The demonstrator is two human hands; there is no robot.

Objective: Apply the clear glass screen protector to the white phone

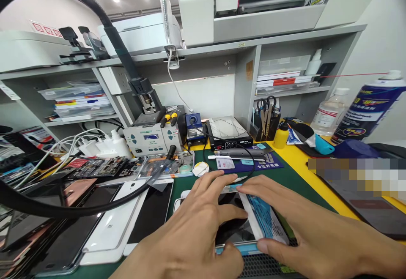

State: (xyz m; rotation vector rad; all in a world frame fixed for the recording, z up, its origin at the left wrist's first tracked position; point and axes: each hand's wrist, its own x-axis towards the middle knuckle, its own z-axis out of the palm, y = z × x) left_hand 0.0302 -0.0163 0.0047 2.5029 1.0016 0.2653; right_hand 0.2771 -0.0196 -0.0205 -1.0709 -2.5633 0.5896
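Observation:
A white-framed smartphone [236, 230] with a black screen lies in front of me between both hands. My left hand [193, 224] reaches over its left side, one bent finger on the screen, the thumb by the lower edge and other fingers near the top edge. My right hand [298, 215] grips the right side, thumb at the lower right corner and fingertips at the upper right. Blue printed film [264, 213] shows beside the phone's right edge, partly under my right hand. A black perforated surface [258, 266] lies below the phone.
White and black phones [152, 211] lie in rows at left, crossed by a black hose [127, 198]. Behind stand a rework station [152, 137], a heating plate [230, 133], a tool holder [266, 118] with scissors and tweezers, and a spray can [364, 110].

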